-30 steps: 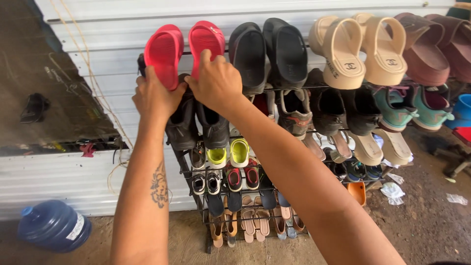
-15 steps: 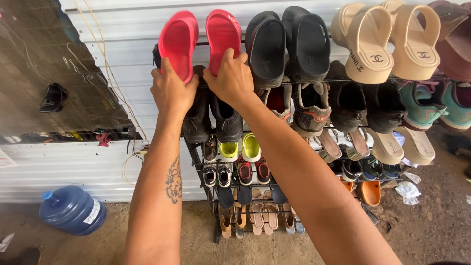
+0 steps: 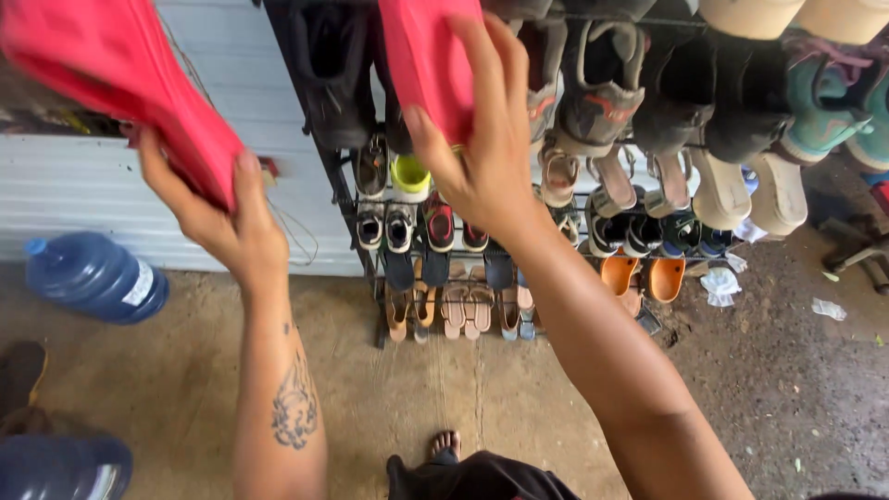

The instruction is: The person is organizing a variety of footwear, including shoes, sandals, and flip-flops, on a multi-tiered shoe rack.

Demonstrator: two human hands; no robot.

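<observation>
Two Red Slippers Held Clear of a Crowded Shoe Rack

Two chunky red foam slippers are in hand, one each. The left hand (image 3: 227,222) has its fingers curled over the heel end of the left red slipper (image 3: 111,83), held out over the white corrugated metal wall (image 3: 74,194), well away from the rack. The right hand (image 3: 482,148) grips the right red slipper (image 3: 426,56) with thumb and fingers wrapped round its lower edge, just in front of the black wire shoe rack (image 3: 347,199).

Underfoot lies a worn grey concrete floor (image 3: 444,389), darker and dirtier toward the right, with scraps of white paper (image 3: 718,285) lying there. One bare foot (image 3: 445,444) of the person shows at the bottom edge.

The rack stands against the wall, its tiers packed: dark boots on top, grey sneakers (image 3: 593,102), teal sneakers (image 3: 815,120), small children's shoes in the middle, tan sandals (image 3: 463,310) and orange clogs (image 3: 644,276) lowest. A blue plastic water jug (image 3: 93,278) lies on its side left of the rack, beside the wall. The right forearm crosses in front of the lower tiers.
</observation>
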